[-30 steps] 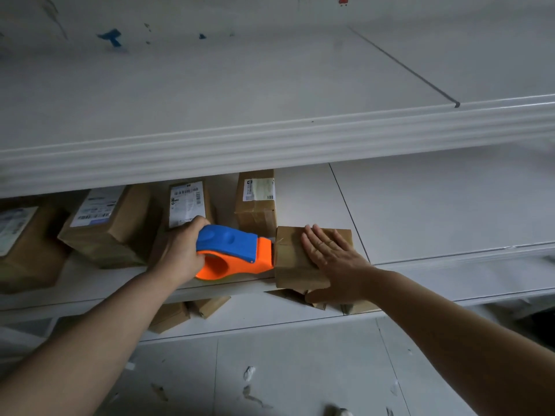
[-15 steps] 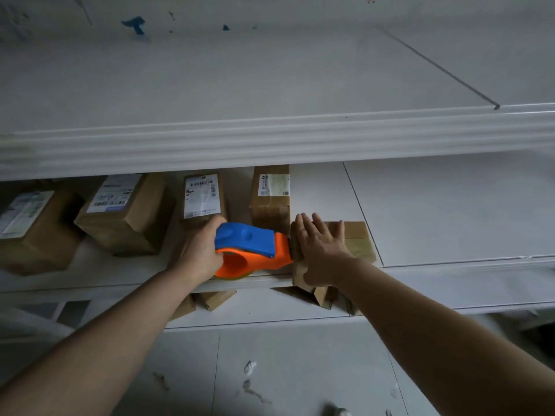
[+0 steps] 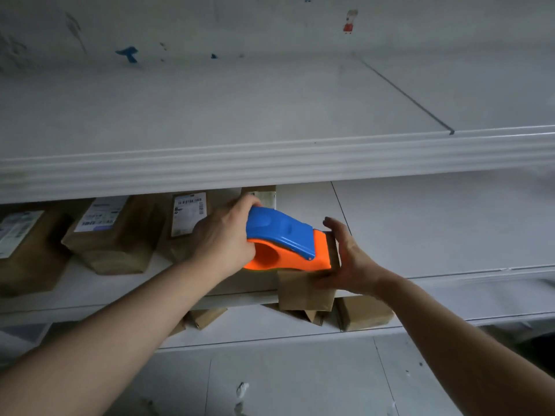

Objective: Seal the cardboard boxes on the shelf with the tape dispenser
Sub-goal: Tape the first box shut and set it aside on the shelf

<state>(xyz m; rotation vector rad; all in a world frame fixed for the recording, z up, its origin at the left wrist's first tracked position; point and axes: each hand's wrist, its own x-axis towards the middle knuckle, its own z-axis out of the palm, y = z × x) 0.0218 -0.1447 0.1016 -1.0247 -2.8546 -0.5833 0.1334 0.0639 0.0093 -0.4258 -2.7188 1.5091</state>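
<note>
My left hand (image 3: 223, 238) grips the blue and orange tape dispenser (image 3: 285, 243), whose flat underside lies on top of a small brown cardboard box (image 3: 303, 291) at the front edge of the middle shelf (image 3: 450, 235). My right hand (image 3: 350, 262) holds that box from its right side, thumb at the front corner and fingers up along the far right edge. The dispenser hides most of the box's top, so the tape itself is not visible.
Several labelled cardboard boxes (image 3: 117, 232) stand further left on the same shelf. More small boxes (image 3: 365, 312) sit on the lower shelf. The upper shelf's front rail (image 3: 270, 163) overhangs the work area. The floor below shows scraps.
The dispenser moved right from beside the box onto its top. My right hand slid off the top of the box to its right side. The box now sticks out over the shelf edge.
</note>
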